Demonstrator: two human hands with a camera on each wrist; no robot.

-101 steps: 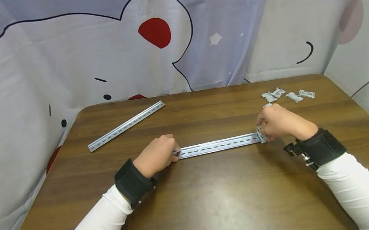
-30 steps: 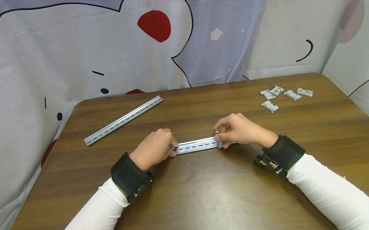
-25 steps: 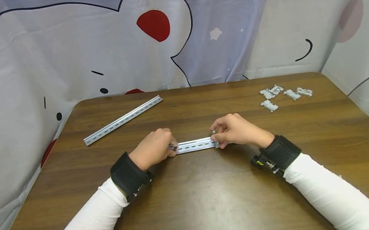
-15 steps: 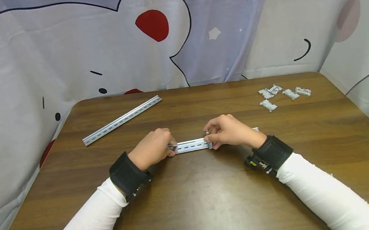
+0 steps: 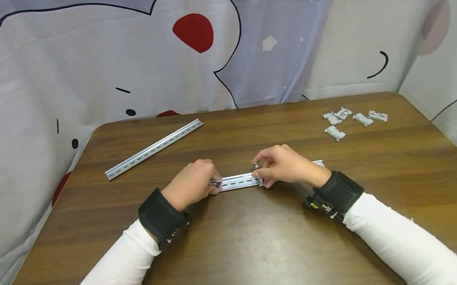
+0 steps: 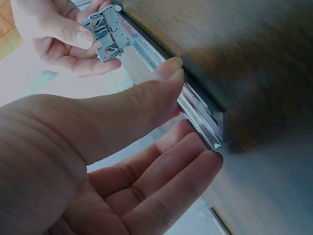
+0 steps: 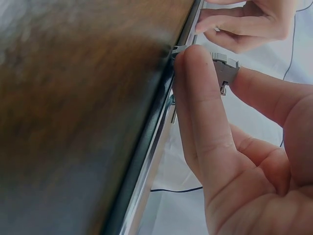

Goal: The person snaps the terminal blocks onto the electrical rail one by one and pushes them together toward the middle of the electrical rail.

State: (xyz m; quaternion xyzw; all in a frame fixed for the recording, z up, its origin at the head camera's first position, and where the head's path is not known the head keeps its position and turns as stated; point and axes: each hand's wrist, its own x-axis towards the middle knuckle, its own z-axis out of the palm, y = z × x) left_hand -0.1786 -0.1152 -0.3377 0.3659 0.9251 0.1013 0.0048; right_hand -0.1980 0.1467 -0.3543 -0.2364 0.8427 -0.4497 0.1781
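In the head view, the left hand pinches the left end of a slotted metal rail, which lies mid-table, roughly in line with the far edge of the wooden table. The right hand pinches a grey module standing upright across the rail; the rail's other end shows behind that wrist. A second rail slants near the far left corner. Five loose modules lie towards the far right corner, two of them touching. A printed curtain hangs behind the far edge.

In the left wrist view, the left thumb lies on one side of the rail's end and the fingers on the other. Farther along, the module touches the rail; whether it is clipped on cannot be told.

In the right wrist view, the thumb and fingers hold the module between them, against the rail, and two fingers lie nearly straight.
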